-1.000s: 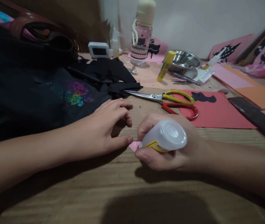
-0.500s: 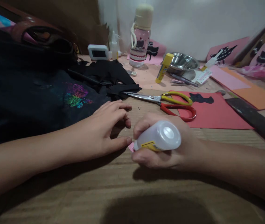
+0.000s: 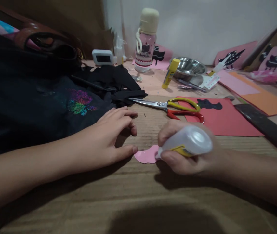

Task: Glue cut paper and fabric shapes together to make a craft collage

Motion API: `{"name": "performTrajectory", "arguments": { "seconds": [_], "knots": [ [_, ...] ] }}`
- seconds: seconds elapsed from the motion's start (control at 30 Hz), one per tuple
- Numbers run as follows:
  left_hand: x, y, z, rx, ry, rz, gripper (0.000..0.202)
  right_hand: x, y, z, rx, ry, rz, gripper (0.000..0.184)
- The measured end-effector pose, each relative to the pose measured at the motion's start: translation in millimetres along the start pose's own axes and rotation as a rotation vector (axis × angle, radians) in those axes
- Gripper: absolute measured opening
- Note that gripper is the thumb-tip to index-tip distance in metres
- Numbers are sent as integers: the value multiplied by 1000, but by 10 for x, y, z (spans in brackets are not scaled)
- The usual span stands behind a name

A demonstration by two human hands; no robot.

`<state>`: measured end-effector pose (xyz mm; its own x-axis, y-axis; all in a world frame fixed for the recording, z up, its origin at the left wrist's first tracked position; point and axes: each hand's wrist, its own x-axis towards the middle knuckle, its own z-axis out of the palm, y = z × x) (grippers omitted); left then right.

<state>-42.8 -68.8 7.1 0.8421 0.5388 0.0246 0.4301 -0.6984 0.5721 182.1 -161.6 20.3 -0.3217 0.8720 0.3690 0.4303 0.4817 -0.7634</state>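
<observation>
My right hand [image 3: 184, 152] is wrapped round a translucent glue bottle [image 3: 189, 139], tipped so its nozzle meets a wavy pink paper cutout [image 3: 147, 154]. A wet shine shows at the cutout's left part. My left hand [image 3: 116, 131] rests on the cardboard [image 3: 92, 198], fingers apart and a little curled, with the thumb tip at the cutout's left end. Past both hands lie scissors [image 3: 161, 104] with one yellow and one red handle loop. A black cutout [image 3: 210, 104] is on a red paper sheet [image 3: 236, 123] behind my right hand.
Black cloth or paper scraps [image 3: 114, 79] and a dark garment [image 3: 31, 104] cover the left side. Farther back stand a drink bottle [image 3: 145, 48], a yellow glue stick [image 3: 170, 74] and a metal bowl [image 3: 189, 67]. A dark flat bar [image 3: 265, 128] lies at right.
My right hand has moved right with the glue bottle, along the pink cutout, so more of the cutout shows. My left hand stays nearly where it was.
</observation>
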Motion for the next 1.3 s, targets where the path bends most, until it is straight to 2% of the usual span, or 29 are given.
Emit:
{"name": "performTrajectory", "arguments": {
  "seconds": [0.1,0.2,0.33,0.5,0.63,0.77,1.0,1.3],
  "knots": [
    [-6,11,-1,9,-1,-9,31,-52,-17,-4,104,74,-18,21],
    [-14,-6,6,9,7,4,31,-38,-44,22,110,15,-5,20],
    [-14,-32,12,13,22,41,29,7,-59,77,167,5,11,22],
    [2,-34,16,-2,38,41,30,41,-63,93,49,-64,-26,21],
    [1,-47,26,2,24,14,34,47,-21,105,68,-28,-81,21],
    [-1,-41,19,7,3,-11,35,40,-18,96,-11,-65,-76,23],
    [-6,5,-22,14,11,12,32,21,-71,87,-80,-51,-5,32],
    [-6,-28,10,13,18,20,33,18,-64,40,-186,-27,-33,33]
  ]
}}
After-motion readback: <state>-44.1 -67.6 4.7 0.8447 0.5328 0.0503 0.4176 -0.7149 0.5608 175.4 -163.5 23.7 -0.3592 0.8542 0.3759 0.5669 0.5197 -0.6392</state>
